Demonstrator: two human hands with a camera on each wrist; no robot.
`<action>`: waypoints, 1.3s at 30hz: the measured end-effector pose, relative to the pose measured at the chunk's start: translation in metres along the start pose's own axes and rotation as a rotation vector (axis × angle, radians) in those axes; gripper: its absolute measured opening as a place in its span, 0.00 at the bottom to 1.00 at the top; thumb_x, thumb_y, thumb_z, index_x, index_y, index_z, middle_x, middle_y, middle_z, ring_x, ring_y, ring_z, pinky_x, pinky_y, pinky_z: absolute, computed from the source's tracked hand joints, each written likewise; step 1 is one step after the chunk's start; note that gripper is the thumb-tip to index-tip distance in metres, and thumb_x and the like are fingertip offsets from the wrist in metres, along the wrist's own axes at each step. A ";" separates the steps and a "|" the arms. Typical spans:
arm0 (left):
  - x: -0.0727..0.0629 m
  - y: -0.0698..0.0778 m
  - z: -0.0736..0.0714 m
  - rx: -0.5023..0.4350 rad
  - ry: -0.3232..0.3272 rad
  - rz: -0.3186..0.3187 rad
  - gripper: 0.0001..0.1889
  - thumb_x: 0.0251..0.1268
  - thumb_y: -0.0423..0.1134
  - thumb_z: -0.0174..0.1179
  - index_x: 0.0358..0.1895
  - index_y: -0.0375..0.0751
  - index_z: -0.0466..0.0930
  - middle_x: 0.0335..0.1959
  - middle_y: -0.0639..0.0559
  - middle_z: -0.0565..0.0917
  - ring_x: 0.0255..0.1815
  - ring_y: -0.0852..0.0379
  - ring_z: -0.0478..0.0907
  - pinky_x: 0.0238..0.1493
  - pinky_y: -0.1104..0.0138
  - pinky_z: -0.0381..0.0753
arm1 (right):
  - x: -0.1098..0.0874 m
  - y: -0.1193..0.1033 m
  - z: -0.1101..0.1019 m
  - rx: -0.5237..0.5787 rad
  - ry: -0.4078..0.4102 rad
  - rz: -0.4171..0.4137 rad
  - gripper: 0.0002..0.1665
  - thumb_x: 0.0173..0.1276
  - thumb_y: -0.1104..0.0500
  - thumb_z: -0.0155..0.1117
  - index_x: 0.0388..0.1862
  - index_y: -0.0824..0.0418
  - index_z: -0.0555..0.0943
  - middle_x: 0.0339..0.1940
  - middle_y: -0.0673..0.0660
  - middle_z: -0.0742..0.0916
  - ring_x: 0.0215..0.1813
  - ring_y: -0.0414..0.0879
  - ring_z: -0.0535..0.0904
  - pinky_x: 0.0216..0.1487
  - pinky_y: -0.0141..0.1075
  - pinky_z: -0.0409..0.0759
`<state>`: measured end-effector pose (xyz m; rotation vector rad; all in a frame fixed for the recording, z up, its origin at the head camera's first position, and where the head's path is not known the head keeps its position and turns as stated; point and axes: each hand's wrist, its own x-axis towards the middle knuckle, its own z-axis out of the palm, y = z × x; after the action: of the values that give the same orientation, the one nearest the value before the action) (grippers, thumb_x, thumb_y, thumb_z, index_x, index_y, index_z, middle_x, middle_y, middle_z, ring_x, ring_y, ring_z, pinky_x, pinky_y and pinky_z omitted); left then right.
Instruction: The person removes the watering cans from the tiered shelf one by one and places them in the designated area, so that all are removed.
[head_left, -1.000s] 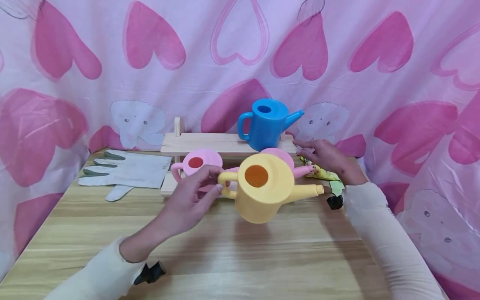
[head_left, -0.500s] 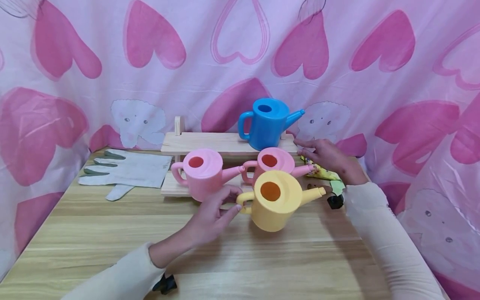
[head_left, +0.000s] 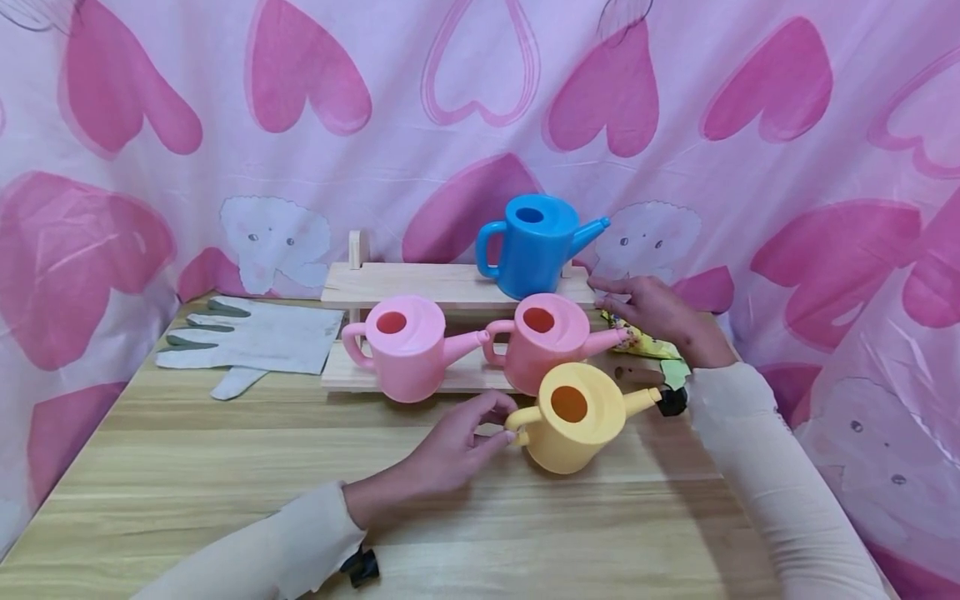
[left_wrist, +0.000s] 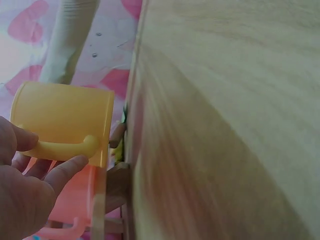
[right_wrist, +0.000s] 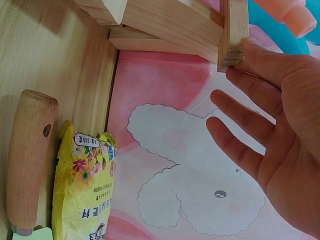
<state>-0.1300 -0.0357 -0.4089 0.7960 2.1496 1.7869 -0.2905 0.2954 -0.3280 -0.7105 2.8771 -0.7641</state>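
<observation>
Four toy watering cans at a two-tier wooden rack (head_left: 359, 250), with the work apparently well advanced but unfinished. The blue watering can (head_left: 534, 258) is standing upright toward the right end of the upper shelf (head_left: 412, 287). Below, the coral-pink watering can (head_left: 536, 358) is standing on the lower shelf (head_left: 476, 379), and the light pink watering can (head_left: 410, 367) appears to be resting there too, its base covering part of the front edge. The yellow watering can (head_left: 573, 446) alone is hanging off the rack, in front of the coral-pink one and seemingly clear of the bench (head_left: 225, 467); the left hand (head_left: 453, 446) is holding it with thumb and fingers (left_wrist: 67, 172) closed about its handle (left_wrist: 62, 150). The right hand (head_left: 651, 312) is touching the right end of the upper shelf, its fingers extended and loosely spread, perhaps steadying the rack. Judging by position, three cans are already occupying places, while the setting down of the yellow one is not yet done. The work gloves (head_left: 262, 337) are lying on the bench left of the rack; the yellow flower-printed packet (right_wrist: 85, 185) and a wooden-handled tool (right_wrist: 32, 160) are lying to its right, and whether these are awaiting handling cannot be told.
</observation>
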 end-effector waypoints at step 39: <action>0.013 -0.021 0.027 0.045 -0.066 -0.001 0.12 0.71 0.29 0.65 0.48 0.47 0.76 0.47 0.57 0.79 0.52 0.60 0.80 0.52 0.65 0.84 | 0.001 0.003 0.001 0.004 -0.003 0.001 0.29 0.79 0.57 0.62 0.76 0.59 0.71 0.70 0.67 0.78 0.69 0.67 0.74 0.60 0.60 0.78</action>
<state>-0.1323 -0.0085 -0.4328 0.8522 2.1547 1.6926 -0.2921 0.2973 -0.3304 -0.7090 2.8717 -0.7683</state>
